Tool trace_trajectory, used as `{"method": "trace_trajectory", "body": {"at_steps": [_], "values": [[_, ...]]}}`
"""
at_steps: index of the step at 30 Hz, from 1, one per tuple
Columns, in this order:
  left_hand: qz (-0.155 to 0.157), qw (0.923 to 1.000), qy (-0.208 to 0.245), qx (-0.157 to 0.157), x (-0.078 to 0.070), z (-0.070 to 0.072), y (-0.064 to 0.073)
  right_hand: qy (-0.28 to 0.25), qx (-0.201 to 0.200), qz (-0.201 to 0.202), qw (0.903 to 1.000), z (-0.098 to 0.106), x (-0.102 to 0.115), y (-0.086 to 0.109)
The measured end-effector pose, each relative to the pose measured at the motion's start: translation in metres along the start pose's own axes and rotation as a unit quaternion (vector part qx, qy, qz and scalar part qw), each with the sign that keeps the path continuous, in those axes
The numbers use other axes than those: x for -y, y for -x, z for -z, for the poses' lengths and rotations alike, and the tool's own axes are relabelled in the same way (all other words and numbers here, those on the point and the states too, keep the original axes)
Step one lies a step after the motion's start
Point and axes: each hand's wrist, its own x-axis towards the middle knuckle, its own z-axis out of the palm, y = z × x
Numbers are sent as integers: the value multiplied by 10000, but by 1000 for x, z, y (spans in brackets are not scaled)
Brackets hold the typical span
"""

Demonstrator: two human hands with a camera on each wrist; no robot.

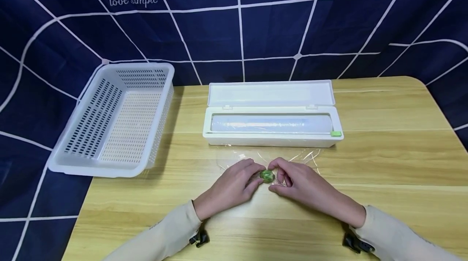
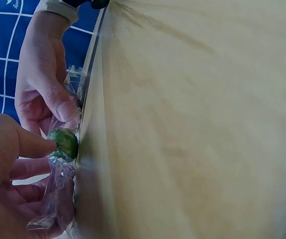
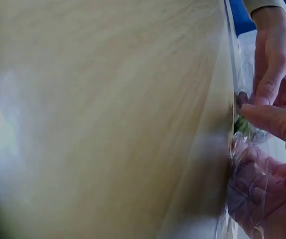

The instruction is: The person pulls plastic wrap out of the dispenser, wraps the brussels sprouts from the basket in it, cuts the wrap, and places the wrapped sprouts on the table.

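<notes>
A small, round green vegetable or fruit (image 1: 267, 176), its exact kind unclear, sits between the two hands. Clear cling film (image 2: 59, 191) lies around it and trails off on both sides in the left wrist view. My left hand (image 1: 234, 182) pinches the green piece, with the thumb pressed on it. From the other side, my right hand (image 1: 305, 182) holds the film close to the piece, fingers bent. In the right wrist view, crumpled film hangs over the right hand's fingers, and the right thumb (image 3: 269, 117) partly covers the green piece.
Beyond the hands stands a white cling film dispenser (image 1: 272, 141) with its lid raised, a film roll (image 1: 272, 123) inside and a green slider (image 1: 335, 133). A white perforated basket (image 1: 166, 102) is at the left. Dark blue gridded cloth (image 1: 204, 37) hangs behind the wooden table (image 1: 395, 163).
</notes>
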Motion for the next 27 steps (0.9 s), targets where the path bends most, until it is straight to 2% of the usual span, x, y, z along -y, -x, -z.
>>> {"method": "trace_trajectory", "body": {"at_steps": [4, 8, 12, 17, 20, 23, 27], "values": [[48, 10000, -26, 57, 0, -1, 0, 55, -50, 96, 9999, -1, -1, 0], [209, 9995, 203, 149, -1, 1, 0, 16, 9, 50, 10000, 0, -1, -1], [211, 9991, 356, 102, 0, 2, 0, -63, 108, -23, 9999, 2, 0, -1], [154, 9998, 160, -9, 0, 1, -1, -25, 213, -118, 9997, 3, 0, 0], [157, 9999, -28, 27, 0, 0, -3, 110, 251, -199, 9994, 4, 0, 0], [119, 9996, -235, 126, 0, 1, -5, 407, 43, -109, 9991, 4, -1, 0], [71, 9990, -408, 163, 1, 2, -6, 629, -480, 268, 9965, 5, 0, -2]]}}
